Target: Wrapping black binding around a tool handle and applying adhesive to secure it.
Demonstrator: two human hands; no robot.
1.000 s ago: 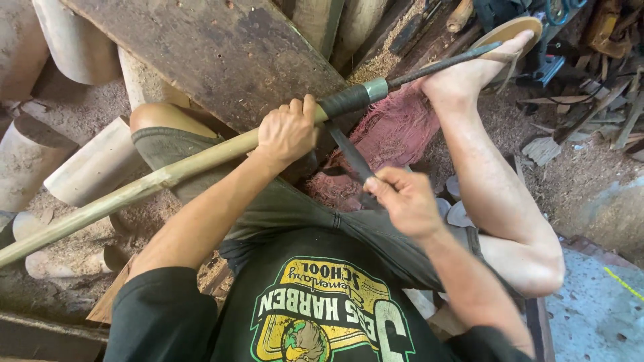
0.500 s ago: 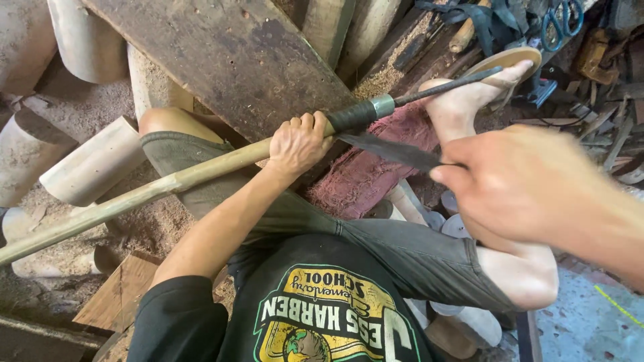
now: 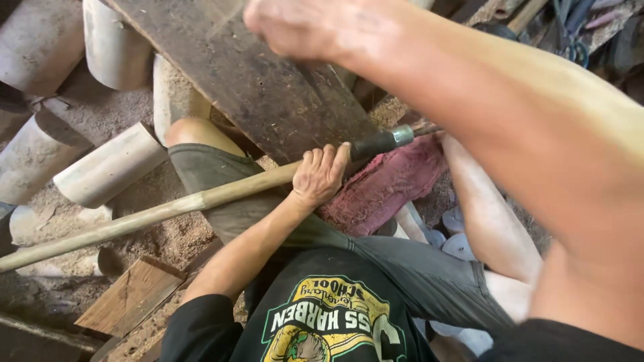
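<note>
black short-sleeved shirt (image 3: 322, 328) (yellow-green print), grey-green shorts (image 3: 402, 275), bare forearms

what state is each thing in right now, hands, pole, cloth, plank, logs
left hand: closed around the pole
right hand: raised high, blurred, grip unclear
long wooden pole: lying across the lap, gripped near its dark end
red cloth: crumpled under the pole's dark end
dark plank: leaning, bare
cut log: lying on its side in sawdust

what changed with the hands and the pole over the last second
The right hand rose from beside the red cloth toward the camera, now blurred at top; its dark blade is out of sight. The left hand kept gripping the long pale wooden pole, lying as before.
</note>
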